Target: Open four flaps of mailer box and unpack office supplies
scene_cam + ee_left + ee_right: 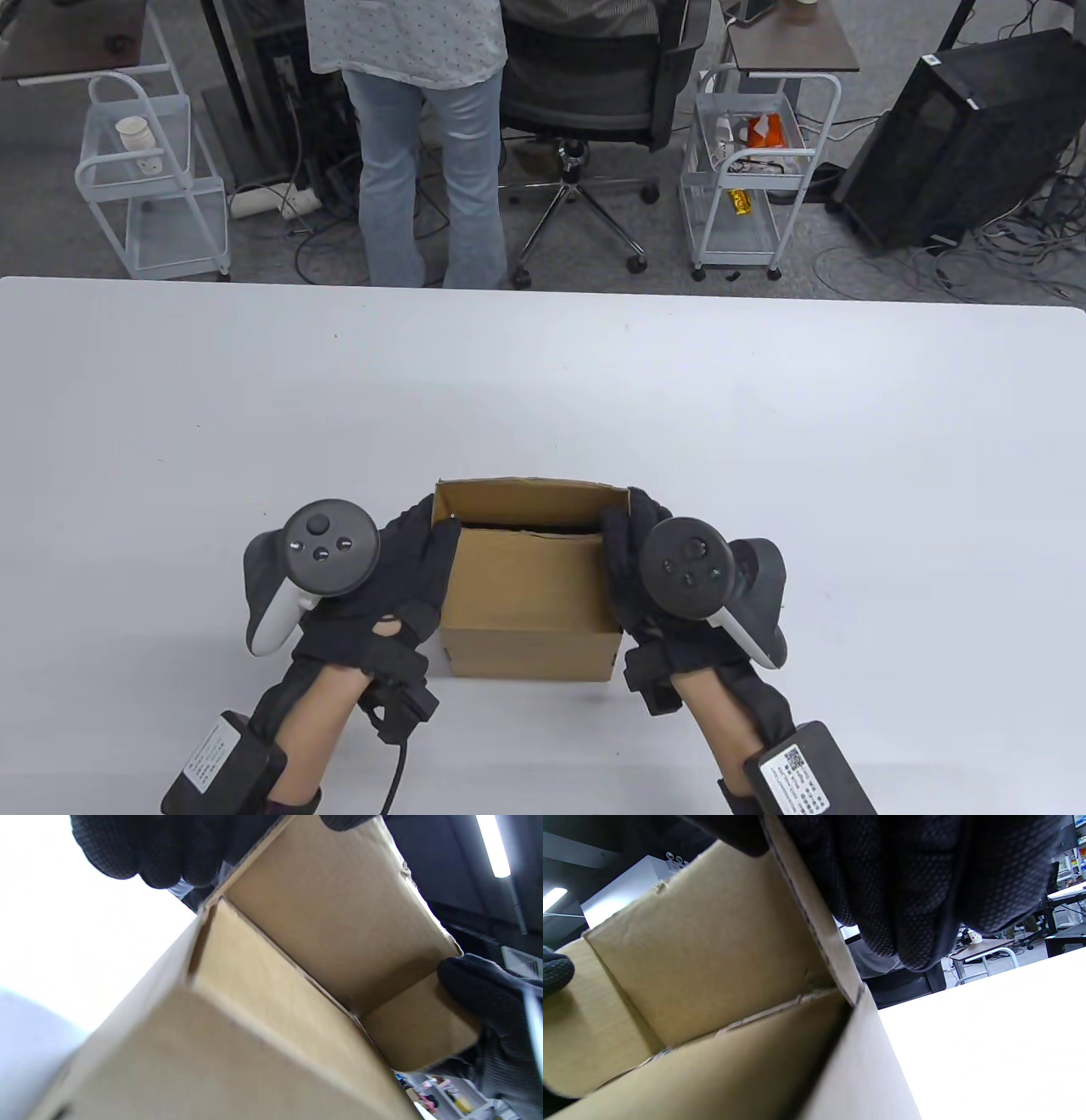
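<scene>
Gloved hands flank one mailer box (530, 594) at the counter's (170, 407) near edge — flap-opening under way.

Left hand (399, 586) grips the box's left side, its fingers (161, 853) hooked over the upper edge there; right hand (632, 569) grips the right side flap (814, 925), fingers (908, 899) wrapped around its outer face. Far flap (339, 912) stands raised, and the near flap (526, 586) lies roughly level over the top, leaving a dark slot behind it (contents not visible). By my reading, the side flaps are being spread; next the near flap calls for lifting back toward the person, before anything comes out. Count: one box, two hands, four flaps — no office supplies in sight yet.
</scene>
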Demonstrator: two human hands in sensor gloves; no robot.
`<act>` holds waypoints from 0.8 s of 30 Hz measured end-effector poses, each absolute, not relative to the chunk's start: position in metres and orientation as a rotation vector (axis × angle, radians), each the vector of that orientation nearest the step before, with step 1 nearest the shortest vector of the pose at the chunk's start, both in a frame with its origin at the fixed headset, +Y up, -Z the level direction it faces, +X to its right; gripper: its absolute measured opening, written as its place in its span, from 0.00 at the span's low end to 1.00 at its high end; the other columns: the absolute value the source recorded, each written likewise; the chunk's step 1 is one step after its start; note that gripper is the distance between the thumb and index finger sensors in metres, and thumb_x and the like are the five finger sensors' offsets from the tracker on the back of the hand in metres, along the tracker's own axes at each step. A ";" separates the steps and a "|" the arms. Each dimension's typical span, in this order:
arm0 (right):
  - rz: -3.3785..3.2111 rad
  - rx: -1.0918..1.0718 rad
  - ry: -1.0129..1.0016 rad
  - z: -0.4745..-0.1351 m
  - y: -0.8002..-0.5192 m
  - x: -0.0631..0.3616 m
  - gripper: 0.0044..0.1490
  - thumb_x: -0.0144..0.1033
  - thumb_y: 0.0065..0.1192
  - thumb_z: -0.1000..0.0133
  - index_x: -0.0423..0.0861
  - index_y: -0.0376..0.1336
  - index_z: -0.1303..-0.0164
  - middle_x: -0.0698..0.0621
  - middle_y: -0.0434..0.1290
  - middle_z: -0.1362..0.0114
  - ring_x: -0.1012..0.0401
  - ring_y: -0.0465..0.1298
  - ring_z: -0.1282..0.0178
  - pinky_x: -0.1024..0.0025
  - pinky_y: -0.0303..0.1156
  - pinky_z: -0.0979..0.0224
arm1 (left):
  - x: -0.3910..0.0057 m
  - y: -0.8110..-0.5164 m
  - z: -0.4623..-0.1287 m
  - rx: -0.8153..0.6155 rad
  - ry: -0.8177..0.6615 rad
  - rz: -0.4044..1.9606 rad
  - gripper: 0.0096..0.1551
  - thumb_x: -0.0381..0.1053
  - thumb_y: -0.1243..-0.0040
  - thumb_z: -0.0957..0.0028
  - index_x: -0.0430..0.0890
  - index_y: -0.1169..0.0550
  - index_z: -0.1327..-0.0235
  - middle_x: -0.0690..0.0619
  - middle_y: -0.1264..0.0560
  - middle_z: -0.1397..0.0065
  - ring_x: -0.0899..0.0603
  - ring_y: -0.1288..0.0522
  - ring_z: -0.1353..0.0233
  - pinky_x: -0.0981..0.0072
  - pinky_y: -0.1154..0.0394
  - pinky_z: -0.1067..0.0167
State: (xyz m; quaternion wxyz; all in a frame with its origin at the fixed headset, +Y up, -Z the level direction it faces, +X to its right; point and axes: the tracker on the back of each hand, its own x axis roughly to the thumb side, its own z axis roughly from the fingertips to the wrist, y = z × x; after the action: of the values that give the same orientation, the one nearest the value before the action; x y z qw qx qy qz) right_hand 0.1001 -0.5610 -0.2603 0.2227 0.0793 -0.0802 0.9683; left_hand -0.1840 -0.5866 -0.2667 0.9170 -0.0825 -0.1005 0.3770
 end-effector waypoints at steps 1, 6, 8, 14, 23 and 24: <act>2.677 0.220 -0.210 -0.263 -0.558 0.100 0.38 0.41 0.43 0.32 0.25 0.67 0.31 0.26 0.80 0.31 0.32 0.83 0.39 0.32 0.77 0.36 | -0.185 -0.583 -0.270 -0.183 -0.199 0.778 0.39 0.55 0.59 0.35 0.26 0.32 0.25 0.24 0.31 0.23 0.17 0.30 0.25 0.29 0.28 0.34; 2.742 0.227 -0.072 -0.281 -0.557 0.105 0.37 0.42 0.43 0.32 0.29 0.65 0.26 0.28 0.78 0.28 0.33 0.81 0.35 0.32 0.74 0.32 | -0.189 -0.578 -0.291 -0.261 -0.197 0.735 0.38 0.55 0.59 0.34 0.29 0.32 0.24 0.25 0.32 0.21 0.17 0.31 0.23 0.29 0.29 0.33; 2.731 0.226 -0.099 -0.284 -0.567 0.110 0.36 0.42 0.44 0.32 0.31 0.64 0.24 0.28 0.77 0.27 0.33 0.81 0.34 0.31 0.73 0.31 | -0.187 -0.587 -0.292 -0.267 -0.212 0.744 0.38 0.55 0.58 0.35 0.29 0.34 0.23 0.25 0.34 0.20 0.17 0.33 0.22 0.28 0.31 0.32; 2.689 0.265 -0.048 -0.282 -0.607 0.119 0.37 0.42 0.42 0.32 0.35 0.55 0.17 0.28 0.70 0.20 0.31 0.75 0.28 0.29 0.69 0.28 | -0.183 -0.619 -0.290 -0.308 -0.230 0.740 0.40 0.54 0.58 0.35 0.27 0.41 0.20 0.23 0.40 0.18 0.16 0.37 0.21 0.27 0.33 0.31; 2.076 0.253 0.201 -0.281 -0.672 0.134 0.49 0.53 0.37 0.32 0.30 0.39 0.13 0.21 0.53 0.12 0.22 0.67 0.25 0.25 0.65 0.29 | -0.190 -0.672 -0.278 -0.301 -0.255 1.126 0.46 0.60 0.54 0.35 0.32 0.51 0.17 0.24 0.49 0.15 0.15 0.44 0.19 0.25 0.37 0.30; 2.060 0.247 0.220 -0.280 -0.678 0.134 0.50 0.55 0.36 0.32 0.32 0.37 0.13 0.22 0.52 0.12 0.22 0.66 0.25 0.25 0.66 0.29 | -0.190 -0.679 -0.278 -0.328 -0.265 1.204 0.47 0.60 0.53 0.35 0.33 0.52 0.16 0.24 0.50 0.15 0.15 0.46 0.18 0.24 0.38 0.29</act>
State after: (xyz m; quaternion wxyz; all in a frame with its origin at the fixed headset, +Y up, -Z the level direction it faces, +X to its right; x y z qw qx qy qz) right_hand 0.1337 -0.6776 -0.2803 0.5033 0.1025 0.0913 0.8531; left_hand -0.1903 -0.6788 -0.2784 0.8035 -0.1531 -0.1239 0.5618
